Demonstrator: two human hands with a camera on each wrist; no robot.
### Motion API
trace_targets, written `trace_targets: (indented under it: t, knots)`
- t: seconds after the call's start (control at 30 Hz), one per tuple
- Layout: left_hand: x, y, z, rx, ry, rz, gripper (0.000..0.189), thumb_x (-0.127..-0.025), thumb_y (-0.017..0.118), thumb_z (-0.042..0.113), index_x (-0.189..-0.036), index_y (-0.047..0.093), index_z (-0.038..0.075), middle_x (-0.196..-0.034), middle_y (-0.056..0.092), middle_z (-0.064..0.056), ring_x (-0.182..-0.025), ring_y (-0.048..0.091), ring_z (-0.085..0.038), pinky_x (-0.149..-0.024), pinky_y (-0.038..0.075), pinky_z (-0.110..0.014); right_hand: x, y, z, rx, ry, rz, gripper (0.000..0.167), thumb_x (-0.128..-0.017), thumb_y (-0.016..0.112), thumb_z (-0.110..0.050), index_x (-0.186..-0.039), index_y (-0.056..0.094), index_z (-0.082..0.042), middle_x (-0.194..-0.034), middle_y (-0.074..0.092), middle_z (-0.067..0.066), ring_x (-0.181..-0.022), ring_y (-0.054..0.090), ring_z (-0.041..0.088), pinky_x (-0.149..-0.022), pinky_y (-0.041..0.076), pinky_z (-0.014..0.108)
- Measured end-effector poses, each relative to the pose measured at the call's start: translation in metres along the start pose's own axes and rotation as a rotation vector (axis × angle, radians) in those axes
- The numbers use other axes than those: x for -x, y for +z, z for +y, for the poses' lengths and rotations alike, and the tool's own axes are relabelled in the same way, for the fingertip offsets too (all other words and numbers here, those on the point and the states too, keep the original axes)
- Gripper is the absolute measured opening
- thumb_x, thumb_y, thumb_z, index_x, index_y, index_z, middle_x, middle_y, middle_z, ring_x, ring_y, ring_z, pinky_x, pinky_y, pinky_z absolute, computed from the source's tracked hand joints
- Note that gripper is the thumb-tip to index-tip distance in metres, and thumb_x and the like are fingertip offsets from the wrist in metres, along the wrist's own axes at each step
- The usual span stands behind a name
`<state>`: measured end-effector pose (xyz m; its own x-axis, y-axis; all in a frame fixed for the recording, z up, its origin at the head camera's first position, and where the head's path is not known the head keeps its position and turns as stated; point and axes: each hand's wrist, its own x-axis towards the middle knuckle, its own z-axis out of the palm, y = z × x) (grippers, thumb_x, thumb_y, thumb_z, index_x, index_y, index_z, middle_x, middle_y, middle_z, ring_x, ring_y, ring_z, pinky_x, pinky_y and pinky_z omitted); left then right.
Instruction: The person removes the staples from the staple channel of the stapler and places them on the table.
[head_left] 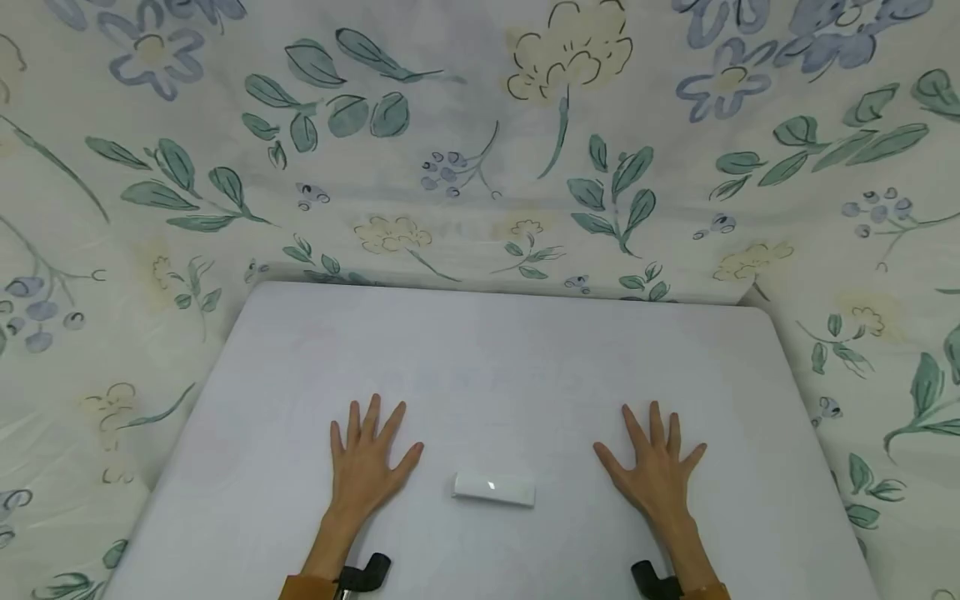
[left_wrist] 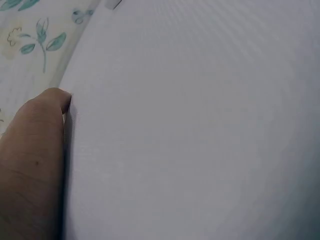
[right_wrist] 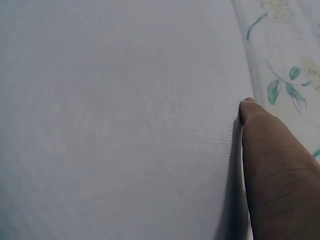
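A small glossy white oblong block [head_left: 492,489] lies on the white tabletop [head_left: 510,367], between the two hands. To its left, my left hand [head_left: 366,468] rests on the table with fingers and thumb spread, holding nothing. My right hand [head_left: 657,471] lies to the block's right, likewise spread out and holding nothing. Both hands are apart from the block. The left wrist view has part of the left hand [left_wrist: 37,150] along its left edge. At the right edge of the right wrist view, part of the right hand [right_wrist: 272,160] shows against the white surface.
Cloth with a flower and leaf print [head_left: 465,200] hangs behind the table and surrounds its sides. The table has rounded far corners. Black camera mounts [head_left: 365,573] sit at both wrists, beside brown-orange sleeves [head_left: 307,587].
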<state>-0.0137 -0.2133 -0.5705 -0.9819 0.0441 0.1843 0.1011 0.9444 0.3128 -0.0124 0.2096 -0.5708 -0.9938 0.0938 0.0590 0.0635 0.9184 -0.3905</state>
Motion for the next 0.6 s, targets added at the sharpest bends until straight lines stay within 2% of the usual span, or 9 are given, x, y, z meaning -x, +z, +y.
trace_targets:
  t: [0.17,0.3,0.37,0.43,0.53,0.6]
  knots:
    - [0.003,-0.002,0.003,0.04,0.03,0.013,0.069,-0.085,0.073,0.045,-0.146,0.057,0.017,-0.159,0.042,-0.025,-0.15,0.028,-0.055,-0.118,0.013,-0.081,0.0,-0.003,-0.007,-0.003,-0.009,-0.008,0.083,-0.083,0.072,-0.059,-0.15,0.052,-0.013,-0.162,0.032,0.032,-0.15,0.02,0.061,-0.106,0.001,0.094]
    - [0.009,-0.005,0.009,0.112,0.18,0.003,0.065,-0.083,0.076,0.044,-0.141,0.061,0.019,-0.155,0.051,-0.018,-0.147,0.039,-0.049,-0.118,0.018,-0.079,-0.001,-0.009,-0.028,-0.01,-0.069,-0.004,0.076,-0.085,0.072,-0.056,-0.146,0.056,-0.015,-0.161,0.036,0.029,-0.15,0.026,0.057,-0.109,0.01,0.092]
    - [0.011,-0.005,0.015,0.138,0.265,-0.014,0.069,-0.082,0.075,0.051,-0.142,0.06,0.022,-0.154,0.054,-0.014,-0.145,0.043,-0.045,-0.118,0.021,-0.076,-0.001,-0.012,-0.045,-0.008,-0.131,0.0,0.07,-0.086,0.072,-0.055,-0.144,0.059,-0.018,-0.161,0.038,0.026,-0.15,0.029,0.054,-0.11,0.017,0.09]
    - [0.012,-0.005,0.021,0.15,0.317,-0.031,0.075,-0.079,0.074,0.061,-0.143,0.059,0.024,-0.154,0.054,-0.011,-0.145,0.044,-0.041,-0.119,0.023,-0.074,-0.001,-0.015,-0.065,-0.01,-0.213,0.0,0.066,-0.086,0.072,-0.055,-0.141,0.062,-0.021,-0.161,0.041,0.023,-0.15,0.032,0.051,-0.111,0.024,0.086]
    - [0.012,-0.001,0.031,0.157,0.348,-0.042,0.084,-0.075,0.072,0.073,-0.143,0.059,0.027,-0.154,0.054,-0.008,-0.146,0.044,-0.039,-0.12,0.024,-0.071,0.001,-0.017,-0.096,0.0,-0.352,-0.019,0.061,-0.087,0.07,-0.059,-0.136,0.066,-0.025,-0.16,0.044,0.018,-0.15,0.035,0.046,-0.111,0.032,0.081]
    - [0.012,0.001,0.036,0.164,0.364,-0.042,0.084,-0.077,0.065,0.081,-0.141,0.061,0.027,-0.155,0.054,-0.008,-0.147,0.044,-0.039,-0.12,0.024,-0.07,0.003,-0.016,-0.115,0.011,-0.435,-0.041,0.059,-0.086,0.069,-0.062,-0.133,0.068,-0.026,-0.159,0.047,0.015,-0.15,0.038,0.043,-0.111,0.036,0.078]
